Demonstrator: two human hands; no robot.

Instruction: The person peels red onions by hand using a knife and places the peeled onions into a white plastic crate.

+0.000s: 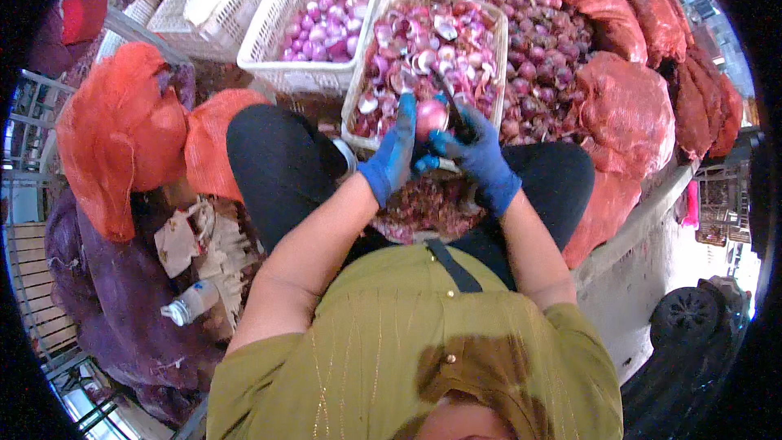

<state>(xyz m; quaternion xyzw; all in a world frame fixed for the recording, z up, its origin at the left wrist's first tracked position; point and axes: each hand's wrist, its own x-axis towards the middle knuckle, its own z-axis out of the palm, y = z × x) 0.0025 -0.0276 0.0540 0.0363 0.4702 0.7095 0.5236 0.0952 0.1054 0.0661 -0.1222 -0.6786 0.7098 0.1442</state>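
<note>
In a blue glove, my left hand (394, 150) holds a red onion (431, 118) against its fingers, over the near edge of a plastic basket (502, 67) full of onion skins and trimmings. My right hand (476, 150), also gloved in blue, grips a knife (445, 87) whose dark blade points up and away beside the onion; its fingertips touch the onion. Below the hands, between the knees, lies a heap of dry onion skins (427, 205). A white basket (244, 55) at the upper left holds peeled onions (324, 27).
Unpeeled red onions (537, 67) are heaped at the right, beside full orange mesh sacks (626, 110). More orange sacks (125, 134) and purple sacks (134, 293) stand at the left, with a plastic bottle (192, 302) on its side. Stacked white crates (208, 12) stand at the upper left.
</note>
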